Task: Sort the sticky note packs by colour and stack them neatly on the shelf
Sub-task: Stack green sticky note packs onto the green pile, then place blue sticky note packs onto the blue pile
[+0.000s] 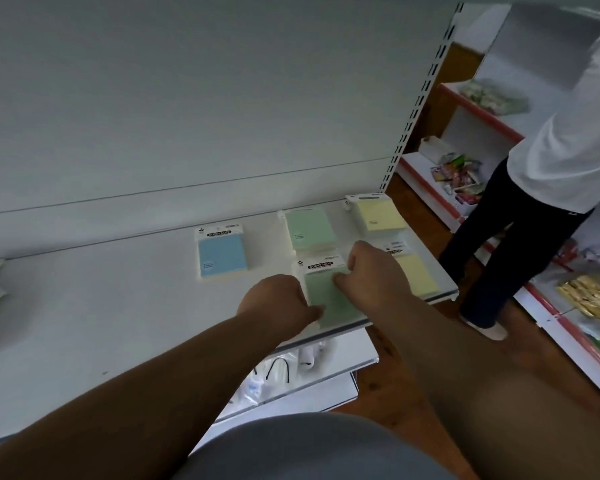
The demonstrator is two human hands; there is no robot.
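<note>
Two bare arms reach from the bottom of the view up onto the white shelf [84,306], one from the left and one from the right, and they meet at a green pack [329,294] of sticky notes. It lies flat close to the front edge of the shelf. On its left side sits the left hand [274,301], knuckles up, fingers curled under, with the thumb touching the pack's left edge. On its right side sits the right hand [371,268], also curled, with the thumb pressed on top of the pack. Just behind it lies a second green pack [310,228]. Over to the left, apart from the others, is a blue pack [221,254]. A yellow pack [414,273] lies just right of the right hand, and another yellow pack [378,213] lies behind that one, in the back corner. Farther right, a person in a white top [568,133] stands on the wooden floor [413,393].
</note>
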